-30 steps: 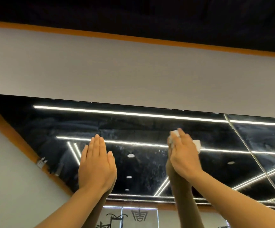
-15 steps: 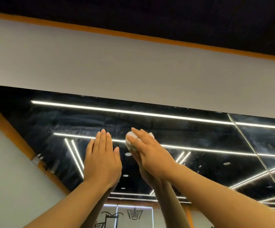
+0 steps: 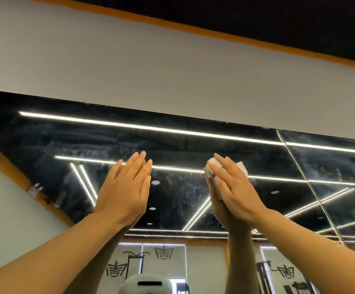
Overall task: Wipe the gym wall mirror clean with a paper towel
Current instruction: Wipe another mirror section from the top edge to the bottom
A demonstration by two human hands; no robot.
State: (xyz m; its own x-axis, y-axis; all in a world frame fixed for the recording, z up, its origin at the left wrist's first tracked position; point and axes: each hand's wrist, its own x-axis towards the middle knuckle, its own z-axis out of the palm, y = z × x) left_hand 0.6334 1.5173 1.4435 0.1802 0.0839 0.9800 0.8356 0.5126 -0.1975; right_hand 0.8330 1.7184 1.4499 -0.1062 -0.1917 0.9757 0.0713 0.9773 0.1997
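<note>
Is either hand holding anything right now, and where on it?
Right hand presses a paper towel flat against the mirror, fingers over its middle. Left hand holds nothing.

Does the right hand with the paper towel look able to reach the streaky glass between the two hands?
Probably yes. The right hand presses the paper towel on the mirror, and the smeared patch beside it lies bare, short of the flat left hand.

paper towel [image 3: 241, 166]: white | mirror [image 3: 183, 194]: dark, pale streaky smears | wall [image 3: 151, 77]: light grey | trim [image 3: 214, 35]: orange
</note>
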